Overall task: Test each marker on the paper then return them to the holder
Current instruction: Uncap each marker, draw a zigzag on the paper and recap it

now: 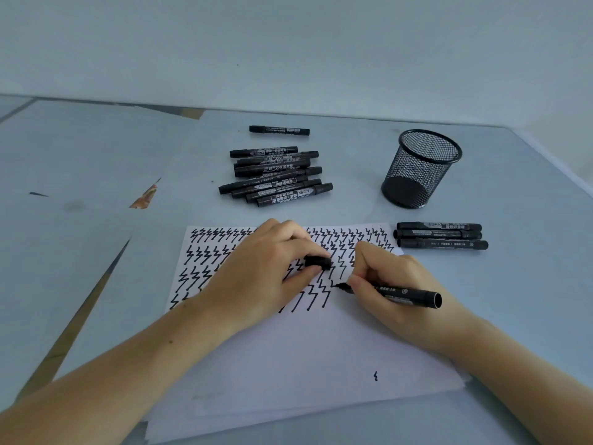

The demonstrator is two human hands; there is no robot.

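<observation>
**A Marker Touched the Paper**

The right hand (390, 277) held a black marker (391, 292) with its fingers curled round the front part. The tip touched the paper (288, 364) just beside the last zigzag line. The back end of the marker pointed to the right.

The left hand (260, 271) lay on the paper and pinched a small black cap (317, 262) between thumb and fingers. The cap sat close to the marker tip, but the two were apart.

The paper was white, with rows of black zigzags (205, 255) across its top part – and one tiny squiggle near the bottom. More sheets peeked out from under it.

Three markers (441, 235) lay side by side just past the right edge of the paper. A pile of markers (276, 176) lay farther back on the table (513, 284), and one lone marker (279, 130) lay behind the pile. The black mesh holder (421, 168) stood upright to the right of the pile (no marker could be seen in it).
</observation>
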